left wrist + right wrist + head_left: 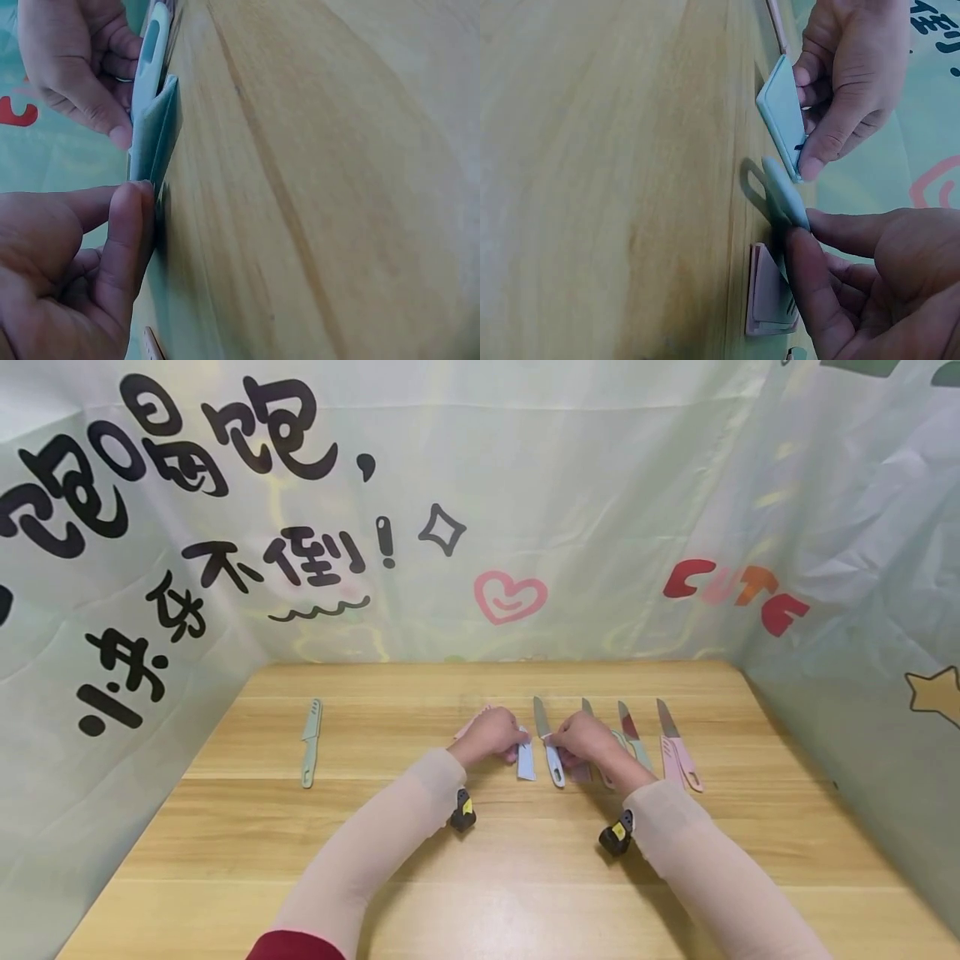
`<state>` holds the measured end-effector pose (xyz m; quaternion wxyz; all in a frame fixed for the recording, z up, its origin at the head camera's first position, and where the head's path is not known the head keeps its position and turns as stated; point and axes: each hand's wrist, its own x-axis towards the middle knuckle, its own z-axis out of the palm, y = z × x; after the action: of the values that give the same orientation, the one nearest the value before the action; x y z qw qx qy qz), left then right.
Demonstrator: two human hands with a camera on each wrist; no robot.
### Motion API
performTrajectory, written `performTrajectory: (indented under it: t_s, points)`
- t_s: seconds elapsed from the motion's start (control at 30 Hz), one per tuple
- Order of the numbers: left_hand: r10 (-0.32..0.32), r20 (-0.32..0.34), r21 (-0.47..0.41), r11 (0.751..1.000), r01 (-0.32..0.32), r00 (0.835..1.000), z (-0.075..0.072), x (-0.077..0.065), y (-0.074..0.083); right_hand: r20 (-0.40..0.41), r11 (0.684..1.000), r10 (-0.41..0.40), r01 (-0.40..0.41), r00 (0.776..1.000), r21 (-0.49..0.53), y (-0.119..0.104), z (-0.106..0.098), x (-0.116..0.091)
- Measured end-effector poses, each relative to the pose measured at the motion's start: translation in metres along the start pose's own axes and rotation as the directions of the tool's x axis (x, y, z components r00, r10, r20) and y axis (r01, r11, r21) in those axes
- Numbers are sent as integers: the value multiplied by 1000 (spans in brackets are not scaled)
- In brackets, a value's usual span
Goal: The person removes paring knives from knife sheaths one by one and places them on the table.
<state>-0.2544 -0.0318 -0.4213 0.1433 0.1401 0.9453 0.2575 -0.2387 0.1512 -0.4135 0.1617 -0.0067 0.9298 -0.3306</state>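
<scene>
My left hand [491, 735] pinches a light blue knife sheath [527, 763] between thumb and fingers. Just to its right lies a knife with a light blue handle [557, 768], its bare blade [541, 717] pointing toward the back wall. The thumb and fingers of my right hand [588, 739] pinch that knife near where handle meets blade. Sheath and knife are side by side, apart from each other. In the right wrist view, the sheath [784, 112] is tilted on its edge. A pink item [472, 723] sits partly hidden behind my left hand.
To the right lie several more knives, including a green-handled knife [630, 727] and a pink-handled knife [678, 747] beside its pink sheath [670, 762]. A pinkish sheath [581, 772] is partly under my right hand. Far left is a green sheathed knife [311, 747].
</scene>
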Motion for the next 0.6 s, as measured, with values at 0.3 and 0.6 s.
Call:
performTrajectory:
  t_s: [0.3,0.6]
  points:
    - [-10,-16,33,999,11,1000,2,0,2,-43,999,-23,21,999,-45,2,0,-1]
    - [2,-56,-202,979,-13,998,-2,-5,-9,-61,997,-24,19,998,-81,3,0,-1]
